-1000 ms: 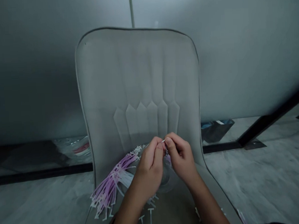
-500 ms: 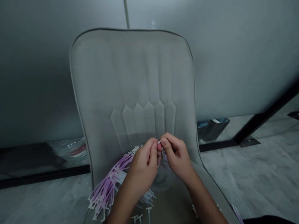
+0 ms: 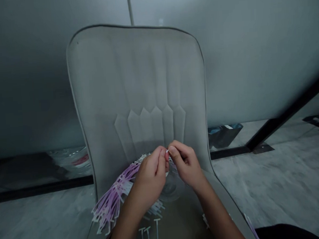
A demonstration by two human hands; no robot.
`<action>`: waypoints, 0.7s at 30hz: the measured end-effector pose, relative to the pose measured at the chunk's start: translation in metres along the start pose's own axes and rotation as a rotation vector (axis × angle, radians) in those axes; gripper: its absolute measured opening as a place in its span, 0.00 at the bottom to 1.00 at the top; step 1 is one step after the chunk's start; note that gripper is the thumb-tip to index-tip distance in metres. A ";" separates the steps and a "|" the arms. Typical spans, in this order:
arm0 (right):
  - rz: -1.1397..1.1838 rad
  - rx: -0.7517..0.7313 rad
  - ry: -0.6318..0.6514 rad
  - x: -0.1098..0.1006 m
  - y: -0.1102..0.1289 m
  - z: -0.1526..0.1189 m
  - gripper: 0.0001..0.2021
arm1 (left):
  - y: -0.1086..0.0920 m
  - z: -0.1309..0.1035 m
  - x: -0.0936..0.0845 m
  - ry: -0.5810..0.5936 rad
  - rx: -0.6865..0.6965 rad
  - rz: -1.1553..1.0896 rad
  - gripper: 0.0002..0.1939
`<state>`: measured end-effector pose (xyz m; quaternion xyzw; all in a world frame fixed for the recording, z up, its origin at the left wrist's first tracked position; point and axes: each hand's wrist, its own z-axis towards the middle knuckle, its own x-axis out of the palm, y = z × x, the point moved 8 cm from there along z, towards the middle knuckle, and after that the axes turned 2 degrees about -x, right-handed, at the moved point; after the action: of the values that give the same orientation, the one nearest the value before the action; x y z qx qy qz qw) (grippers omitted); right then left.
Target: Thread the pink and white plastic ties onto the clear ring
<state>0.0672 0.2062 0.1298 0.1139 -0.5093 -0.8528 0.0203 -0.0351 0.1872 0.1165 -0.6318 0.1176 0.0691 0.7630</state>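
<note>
My left hand (image 3: 153,171) and my right hand (image 3: 185,163) meet fingertip to fingertip above the seat of a grey chair (image 3: 144,81). Both are closed in a pinch on a small white piece (image 3: 167,151) between them, mostly hidden by the fingers. Beneath and left of my left hand lies a fanned bundle of purple strips with white T-shaped ends (image 3: 112,198). Pale strips (image 3: 156,208) show under my left forearm. A clear round object (image 3: 170,188) rests on the seat below my hands. Several loose white T-ended sticks (image 3: 157,232) lie near the bottom edge.
Behind the chair stands a grey panel (image 3: 252,50) with a dark frame bar (image 3: 284,114). A dark bag (image 3: 224,135) is on the floor at right, and clear plastic wrapping (image 3: 70,161) at left. More white ends (image 3: 205,220) lie beside my right forearm.
The whole view has shifted slightly, so the chair and hands appear a little farther left and higher. My fingertips have drawn closer together around the white piece.
</note>
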 end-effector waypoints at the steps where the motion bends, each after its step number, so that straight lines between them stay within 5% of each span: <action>1: 0.060 0.021 -0.006 0.001 -0.003 0.000 0.18 | 0.000 0.000 0.000 0.000 -0.005 -0.028 0.17; 10: 0.447 0.159 -0.050 0.012 -0.019 -0.001 0.19 | 0.007 0.002 0.002 0.014 -0.076 -0.236 0.15; 21: 0.462 0.198 -0.062 0.009 -0.018 0.000 0.19 | 0.006 0.006 0.011 0.077 -0.113 -0.448 0.12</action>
<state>0.0602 0.2137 0.1124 -0.0301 -0.6033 -0.7745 0.1878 -0.0258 0.1939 0.1089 -0.6859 -0.0006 -0.1197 0.7178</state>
